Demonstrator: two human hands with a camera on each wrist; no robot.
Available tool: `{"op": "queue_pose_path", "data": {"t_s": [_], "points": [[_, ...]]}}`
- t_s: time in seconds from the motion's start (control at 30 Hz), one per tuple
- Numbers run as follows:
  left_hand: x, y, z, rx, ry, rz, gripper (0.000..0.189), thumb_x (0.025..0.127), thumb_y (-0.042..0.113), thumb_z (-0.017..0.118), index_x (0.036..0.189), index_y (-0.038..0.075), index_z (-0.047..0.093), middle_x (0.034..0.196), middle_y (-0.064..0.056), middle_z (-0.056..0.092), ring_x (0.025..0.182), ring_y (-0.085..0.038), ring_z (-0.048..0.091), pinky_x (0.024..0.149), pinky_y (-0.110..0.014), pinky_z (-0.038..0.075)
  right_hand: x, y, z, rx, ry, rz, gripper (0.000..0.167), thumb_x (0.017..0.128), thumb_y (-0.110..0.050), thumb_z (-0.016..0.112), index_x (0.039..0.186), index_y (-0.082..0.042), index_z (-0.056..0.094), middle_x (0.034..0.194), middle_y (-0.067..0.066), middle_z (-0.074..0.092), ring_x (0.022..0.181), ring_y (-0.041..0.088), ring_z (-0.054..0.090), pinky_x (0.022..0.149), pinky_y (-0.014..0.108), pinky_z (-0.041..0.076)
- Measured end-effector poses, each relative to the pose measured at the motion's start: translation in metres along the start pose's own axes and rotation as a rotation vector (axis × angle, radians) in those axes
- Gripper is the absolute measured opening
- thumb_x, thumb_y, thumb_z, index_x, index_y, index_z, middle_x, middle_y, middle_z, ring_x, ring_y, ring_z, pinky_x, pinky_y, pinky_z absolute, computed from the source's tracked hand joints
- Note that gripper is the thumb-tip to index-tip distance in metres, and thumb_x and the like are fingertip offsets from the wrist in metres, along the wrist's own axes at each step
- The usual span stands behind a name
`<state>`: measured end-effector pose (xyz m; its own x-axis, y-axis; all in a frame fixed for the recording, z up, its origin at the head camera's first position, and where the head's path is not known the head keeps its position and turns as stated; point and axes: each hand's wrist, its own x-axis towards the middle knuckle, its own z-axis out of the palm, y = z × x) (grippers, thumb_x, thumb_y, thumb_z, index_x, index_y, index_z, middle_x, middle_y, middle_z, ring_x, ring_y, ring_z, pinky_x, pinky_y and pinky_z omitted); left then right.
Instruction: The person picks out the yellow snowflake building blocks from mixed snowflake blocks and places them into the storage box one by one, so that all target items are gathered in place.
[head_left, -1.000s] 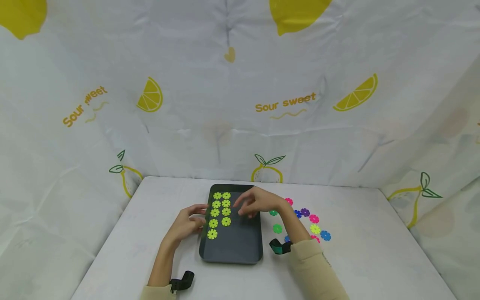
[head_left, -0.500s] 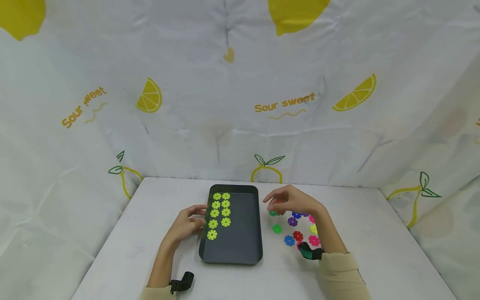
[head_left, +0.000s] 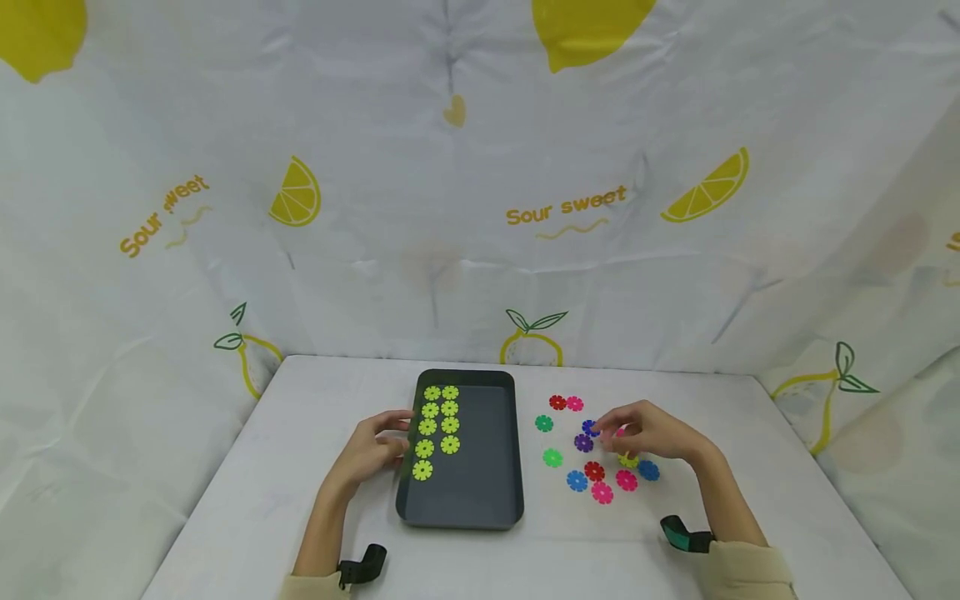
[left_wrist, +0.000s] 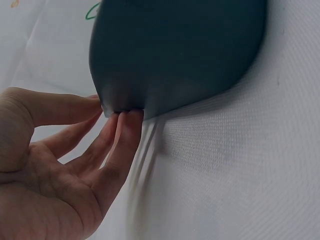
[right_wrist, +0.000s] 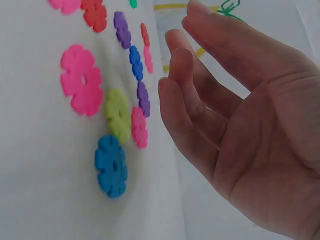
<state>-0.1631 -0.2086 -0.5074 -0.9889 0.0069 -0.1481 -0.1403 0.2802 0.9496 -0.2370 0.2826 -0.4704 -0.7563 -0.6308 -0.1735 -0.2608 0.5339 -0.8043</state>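
My left hand (head_left: pixel 369 454) pinches the left rim of a dark grey baking tray (head_left: pixel 483 487); in the left wrist view, thumb and fingertips meet at the tray's edge. Inside the tray, several yellow-green snowflake discs (head_left: pixel 450 425) stand in two columns along the left side. My right hand (head_left: pixel 651 432) hovers over the loose discs right of the tray, fingers loosely bent and holding nothing. Partly under it in the head view lies a yellow-green disc (head_left: pixel 628 461). The right wrist view shows that yellow-green disc (right_wrist: pixel 118 115) between a blue disc (right_wrist: pixel 111 166) and a pink one (right_wrist: pixel 139 127).
Loose discs in other colours are scattered on the white table, among them a red disc (head_left: pixel 594 472), a green disc (head_left: pixel 552 457) and a purple disc (head_left: pixel 583 442). Behind the table hangs a white curtain (head_left: pixel 420 275) printed with lemons.
My right hand has moved from above the tray rightward to the loose discs. The left hand has stayed at the tray's rim, and the yellow-green discs in the tray have not moved.
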Motion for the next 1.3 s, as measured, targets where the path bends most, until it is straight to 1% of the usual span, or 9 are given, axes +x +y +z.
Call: {"op": "queue_pose_path", "data": {"t_s": [0.13,0.27,0.37,0.53,0.6,0.7,0.93,1.07,1.3], "points": [[0.0,0.0,0.0,-0.002,-0.001,0.002,0.055,0.092,-0.001,0.069,0.146,0.007,0.066,0.137,-0.021,0.068,0.096,-0.023,0.073,0.079,-0.039,0.063,-0.011,0.017,-0.001,0.014,0.024,0.033,0.034,0.098,-0.016,0.079,0.128,0.001,0.075,0.109,0.015,0.076,0.087,0.018,0.071,0.073,0.027,0.063],[-0.001,0.001,0.0,-0.003,-0.003,0.001,0.055,0.092,-0.001,0.068,0.146,0.008,0.066,0.137,-0.02,0.068,0.097,-0.023,0.073,0.08,-0.039,0.064,-0.018,0.029,-0.002,0.01,0.051,0.067,0.035,0.096,-0.014,0.081,0.127,0.001,0.075,0.102,0.013,0.073,0.079,0.015,0.065,0.068,0.025,0.06],[0.0,0.001,-0.001,-0.005,-0.003,0.0,0.055,0.093,-0.001,0.068,0.146,0.008,0.066,0.137,-0.02,0.068,0.097,-0.023,0.073,0.08,-0.04,0.064,-0.021,0.036,-0.002,-0.002,0.063,0.087,0.037,0.093,-0.014,0.084,0.126,0.001,0.076,0.099,0.011,0.071,0.08,0.012,0.06,0.067,0.022,0.056],[0.0,0.0,0.0,-0.001,-0.005,0.008,0.055,0.093,-0.001,0.069,0.147,0.007,0.065,0.138,-0.021,0.068,0.1,-0.023,0.074,0.081,-0.041,0.064,-0.023,0.044,0.0,-0.011,0.07,0.128,0.04,0.091,-0.017,0.087,0.125,-0.001,0.076,0.089,0.006,0.063,0.071,0.01,0.054,0.059,0.02,0.049],[0.0,0.0,0.0,-0.001,-0.006,0.008,0.054,0.093,-0.001,0.069,0.147,0.006,0.065,0.138,-0.021,0.067,0.1,-0.023,0.074,0.081,-0.041,0.065,-0.023,0.046,0.001,-0.018,0.073,0.137,0.04,0.09,-0.018,0.088,0.125,-0.002,0.077,0.087,0.005,0.061,0.066,0.01,0.052,0.056,0.019,0.047],[0.0,-0.001,0.0,-0.002,-0.007,0.008,0.055,0.093,-0.001,0.069,0.147,0.006,0.065,0.138,-0.021,0.067,0.1,-0.023,0.074,0.081,-0.041,0.064,-0.022,0.048,0.001,-0.031,0.076,0.124,0.039,0.09,-0.018,0.088,0.124,-0.002,0.077,0.086,0.004,0.06,0.065,0.01,0.052,0.056,0.019,0.046],[0.002,0.0,0.0,-0.001,-0.008,0.006,0.055,0.092,-0.001,0.069,0.147,0.007,0.065,0.138,-0.022,0.067,0.099,-0.023,0.074,0.081,-0.041,0.064,-0.023,0.052,0.001,-0.049,0.091,0.091,0.034,0.09,-0.017,0.088,0.118,-0.001,0.076,0.085,0.002,0.059,0.07,0.008,0.052,0.059,0.018,0.046],[0.001,0.0,-0.001,-0.003,-0.008,0.006,0.055,0.092,-0.002,0.069,0.147,0.007,0.065,0.138,-0.022,0.067,0.099,-0.023,0.074,0.081,-0.041,0.064,-0.024,0.046,0.003,-0.067,0.106,0.1,0.032,0.09,-0.017,0.088,0.115,-0.003,0.076,0.09,0.004,0.061,0.073,0.009,0.053,0.061,0.019,0.047],[0.001,0.0,-0.001,-0.006,-0.008,0.0,0.055,0.093,-0.001,0.068,0.147,0.008,0.065,0.139,-0.021,0.067,0.101,-0.024,0.075,0.082,-0.041,0.064,-0.026,0.039,0.007,-0.088,0.132,0.125,0.033,0.088,-0.017,0.089,0.115,-0.005,0.074,0.102,0.009,0.066,0.071,0.011,0.051,0.061,0.02,0.047]]}}
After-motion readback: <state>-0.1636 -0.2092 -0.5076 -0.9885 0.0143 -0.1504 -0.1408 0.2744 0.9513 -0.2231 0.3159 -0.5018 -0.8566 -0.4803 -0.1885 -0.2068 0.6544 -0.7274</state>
